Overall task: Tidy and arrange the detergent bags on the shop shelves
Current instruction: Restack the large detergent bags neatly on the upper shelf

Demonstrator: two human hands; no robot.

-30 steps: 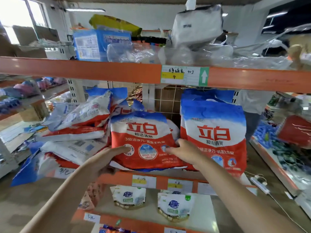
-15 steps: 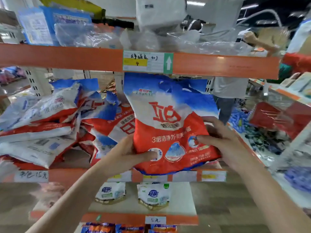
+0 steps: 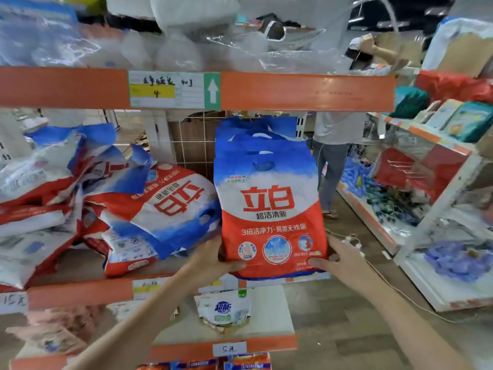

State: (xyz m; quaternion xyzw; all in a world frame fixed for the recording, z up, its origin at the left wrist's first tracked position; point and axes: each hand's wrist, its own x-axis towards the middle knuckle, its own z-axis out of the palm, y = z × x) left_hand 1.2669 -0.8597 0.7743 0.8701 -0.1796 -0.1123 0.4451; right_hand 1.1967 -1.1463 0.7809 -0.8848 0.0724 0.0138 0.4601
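Note:
A red, white and blue detergent bag (image 3: pixel 269 209) stands upright at the right end of the middle orange shelf (image 3: pixel 80 292), in front of other upright bags of the same kind (image 3: pixel 256 137). My left hand (image 3: pixel 213 260) grips its lower left corner, thumb on the front. My right hand (image 3: pixel 338 260) holds its lower right corner. To the left, several more detergent bags lie in a loose heap (image 3: pixel 66 204), one upside down and leaning (image 3: pixel 168 204).
The upper shelf (image 3: pixel 306 90) carries clear plastic packs and a price label (image 3: pixel 173 89). Small white pouches (image 3: pixel 224 311) sit on the shelf below. A person (image 3: pixel 336 156) stands in the aisle behind, beside another rack of goods (image 3: pixel 426 209) at the right.
Both hands lifted the bag from the heap, carried it right and set it upright in front of the standing bags. The view shifted right.

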